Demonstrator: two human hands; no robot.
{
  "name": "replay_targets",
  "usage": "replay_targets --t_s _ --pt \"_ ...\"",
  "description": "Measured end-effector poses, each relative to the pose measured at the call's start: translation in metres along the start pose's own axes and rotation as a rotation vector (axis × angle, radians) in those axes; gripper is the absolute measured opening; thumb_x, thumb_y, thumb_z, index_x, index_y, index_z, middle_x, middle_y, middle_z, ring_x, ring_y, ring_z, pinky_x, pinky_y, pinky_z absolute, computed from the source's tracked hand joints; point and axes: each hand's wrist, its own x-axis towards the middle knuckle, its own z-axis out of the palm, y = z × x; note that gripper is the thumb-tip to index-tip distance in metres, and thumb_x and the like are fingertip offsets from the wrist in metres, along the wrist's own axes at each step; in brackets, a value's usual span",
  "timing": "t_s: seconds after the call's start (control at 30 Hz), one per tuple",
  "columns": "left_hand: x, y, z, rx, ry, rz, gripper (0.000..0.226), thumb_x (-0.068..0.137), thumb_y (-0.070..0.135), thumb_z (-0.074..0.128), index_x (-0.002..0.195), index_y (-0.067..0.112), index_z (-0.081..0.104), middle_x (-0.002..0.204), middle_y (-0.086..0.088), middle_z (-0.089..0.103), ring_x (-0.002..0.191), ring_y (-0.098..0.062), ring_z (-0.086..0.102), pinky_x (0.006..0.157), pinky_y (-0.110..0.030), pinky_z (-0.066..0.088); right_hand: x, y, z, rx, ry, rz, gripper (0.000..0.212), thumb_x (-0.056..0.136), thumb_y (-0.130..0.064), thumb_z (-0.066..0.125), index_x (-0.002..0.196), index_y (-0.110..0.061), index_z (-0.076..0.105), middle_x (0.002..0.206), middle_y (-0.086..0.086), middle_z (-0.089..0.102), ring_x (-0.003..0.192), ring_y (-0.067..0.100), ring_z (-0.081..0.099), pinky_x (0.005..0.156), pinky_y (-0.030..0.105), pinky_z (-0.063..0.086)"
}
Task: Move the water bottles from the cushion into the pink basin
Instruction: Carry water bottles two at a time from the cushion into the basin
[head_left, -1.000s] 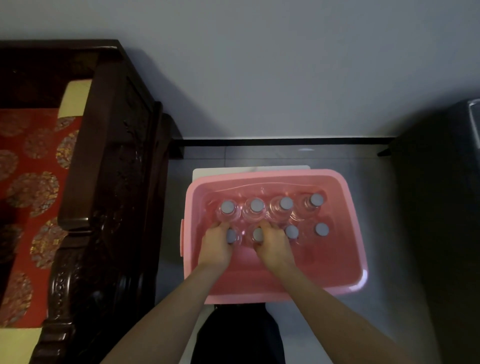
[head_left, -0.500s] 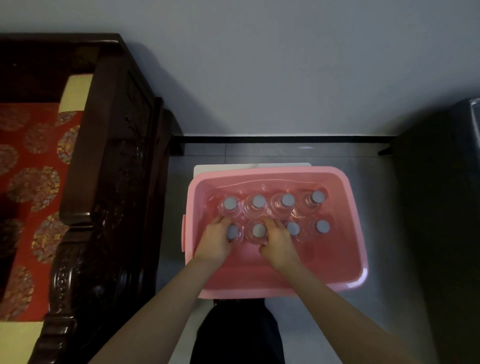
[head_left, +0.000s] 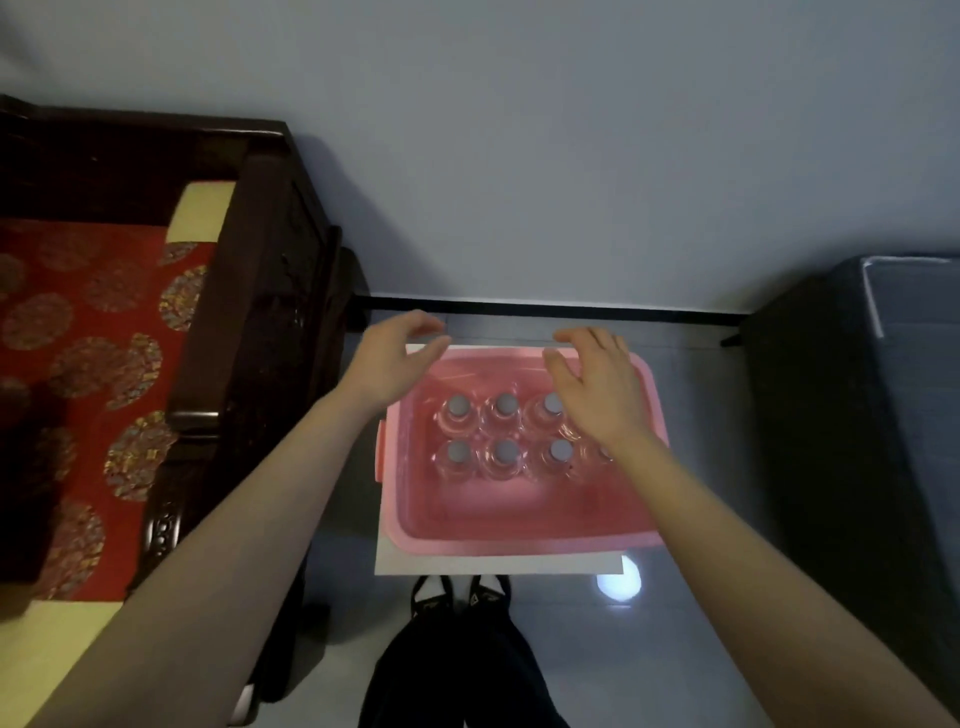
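**Both hands raised and empty above the basin of bottles**

Your left hand (head_left: 392, 364) hangs over the basin's (head_left: 519, 535) far left corner, fingers (head_left: 428, 332) loosely curled and parted, holding nothing. Your right hand (head_left: 597, 387) hangs over the far right part of the basin, fingers spread and slightly bent, also holding nothing.

Below and between your fingers, the bottles (head_left: 504, 434) stand upright in two rows inside the pink basin, grey caps facing up. Six caps show clearly; your right palm and wrist cover part of the rows at that end, so you cannot count the rest.

The basin sits on a white board (head_left: 493, 564) on the floor. Well to the left of your left fingers lies the red patterned cushion (head_left: 83, 364), framed by a dark wooden armrest (head_left: 234, 291).
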Motion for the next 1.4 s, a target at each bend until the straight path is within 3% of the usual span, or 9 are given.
replay_targets --t_s 0.17,0.3,0.4,0.5,0.67,0.87,1.0,1.2,1.4 --pt "-0.046 -0.002 -0.062 -0.293 0.198 -0.086 0.023 0.088 0.013 0.065 0.111 0.011 0.067 0.105 -0.003 0.071 0.101 -0.011 0.065 0.093 -0.022 0.047 0.004 -0.043 -0.019 0.123 0.021 -0.129 0.028 0.096 -0.033 0.046 0.114 -0.018 0.063 0.116 -0.003 0.058 0.112 0.018 0.045 0.089 0.022 0.030" --pt "-0.116 -0.028 -0.124 -0.360 0.334 -0.184 0.026 0.086 0.018 0.068 0.112 0.020 0.067 0.104 0.009 0.071 0.096 0.004 0.064 0.082 -0.011 0.048 -0.006 -0.092 -0.007 0.145 -0.064 -0.218 0.029 0.099 -0.034 0.042 0.112 -0.019 0.064 0.119 0.000 0.060 0.114 0.022 0.045 0.090 0.022 0.028" --pt "-0.171 -0.052 -0.173 -0.378 0.464 -0.260 0.026 0.086 0.020 0.069 0.111 0.024 0.066 0.104 0.010 0.070 0.099 -0.002 0.064 0.081 -0.020 0.048 -0.021 -0.143 0.011 0.169 -0.113 -0.307 0.029 0.099 -0.032 0.043 0.113 -0.018 0.064 0.119 0.004 0.061 0.114 0.026 0.046 0.089 0.024 0.027" --pt "-0.220 -0.073 -0.214 -0.406 0.586 -0.295 0.025 0.087 0.020 0.067 0.112 0.023 0.065 0.104 0.006 0.070 0.098 -0.005 0.063 0.071 -0.015 0.048 -0.039 -0.198 0.033 0.181 -0.127 -0.426 0.025 0.099 -0.027 0.045 0.111 -0.016 0.065 0.116 0.006 0.063 0.111 0.027 0.049 0.089 0.024 0.028" --pt "-0.328 -0.127 -0.290 -0.392 0.736 -0.360 0.028 0.087 0.034 0.067 0.115 0.033 0.061 0.105 0.017 0.066 0.097 0.003 0.060 0.071 -0.013 0.042 -0.093 -0.310 0.087 0.240 -0.229 -0.514 0.026 0.096 -0.034 0.049 0.117 -0.023 0.059 0.117 -0.002 0.056 0.119 0.021 0.046 0.091 0.027 0.033" --pt "-0.473 -0.206 -0.377 -0.330 0.825 -0.461 0.039 0.078 0.022 0.077 0.112 0.029 0.060 0.109 0.002 0.067 0.103 -0.015 0.063 0.086 -0.037 0.052 -0.175 -0.430 0.175 0.134 -0.283 -0.695 0.038 0.090 -0.039 0.055 0.126 -0.029 0.050 0.128 -0.005 0.047 0.122 0.018 0.037 0.089 0.028 0.033" --pt "-0.534 -0.240 -0.418 -0.318 0.906 -0.486 0.028 0.080 0.022 0.074 0.106 0.022 0.063 0.099 0.004 0.070 0.095 -0.014 0.067 0.072 -0.021 0.049 -0.218 -0.494 0.216 0.077 -0.312 -0.823 0.041 0.090 -0.039 0.055 0.128 -0.026 0.052 0.130 -0.003 0.049 0.122 0.020 0.035 0.095 0.031 0.034" --pt "-0.616 -0.286 -0.470 -0.338 1.023 -0.557 0.023 0.084 0.013 0.071 0.105 0.011 0.065 0.100 -0.007 0.069 0.091 -0.018 0.066 0.079 -0.024 0.053 -0.280 -0.597 0.281 0.076 -0.432 -0.952 0.038 0.089 -0.039 0.056 0.125 -0.026 0.053 0.128 0.000 0.050 0.124 0.024 0.036 0.099 0.043 0.035" --pt "-0.675 -0.332 -0.515 -0.339 1.139 -0.626 0.024 0.084 0.002 0.068 0.107 0.005 0.063 0.098 -0.012 0.066 0.087 -0.018 0.062 0.065 -0.006 0.049 -0.313 -0.680 0.353 0.088 -0.546 -0.998 0.038 0.090 -0.041 0.056 0.124 -0.027 0.054 0.129 0.000 0.048 0.124 0.024 0.034 0.092 0.035 0.031"
